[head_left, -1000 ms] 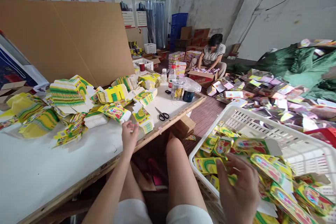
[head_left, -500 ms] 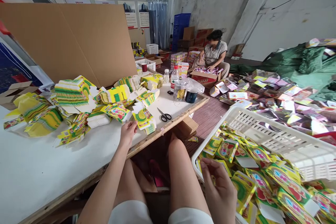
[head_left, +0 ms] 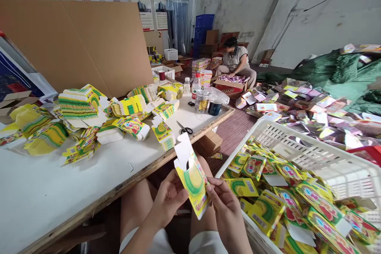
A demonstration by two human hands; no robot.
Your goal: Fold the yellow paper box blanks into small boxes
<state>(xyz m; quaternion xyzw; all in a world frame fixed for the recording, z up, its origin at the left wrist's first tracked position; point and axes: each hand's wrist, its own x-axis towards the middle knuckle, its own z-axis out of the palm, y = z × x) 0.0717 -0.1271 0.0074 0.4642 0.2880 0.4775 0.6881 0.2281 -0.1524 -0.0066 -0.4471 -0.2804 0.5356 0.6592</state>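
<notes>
Both my hands hold one flat yellow-and-green printed carton blank (head_left: pixel 192 178) above my knees, just in front of the table's edge. My left hand (head_left: pixel 169 198) pinches its left side and my right hand (head_left: pixel 224 202) grips its right side. The blank's white flaps point upward. On the white table (head_left: pixel 44 190) lie stacks of the same flat blanks (head_left: pixel 79 103), with one small stack (head_left: pixel 162 133) nearest my hands. A white plastic basket (head_left: pixel 297 147) at my right is full of folded cartons (head_left: pixel 279 198).
Black scissors (head_left: pixel 185 128), a jar, a dark cup and bottles (head_left: pixel 195 87) stand at the table's far end. A big cardboard sheet (head_left: pixel 89 43) leans behind the table. Loose packages cover the floor at right. Another person (head_left: pixel 235 61) sits by a box at the back.
My left hand left the table with a carton blank and came down to my lap. My right hand left the basket and took hold of the same blank.
</notes>
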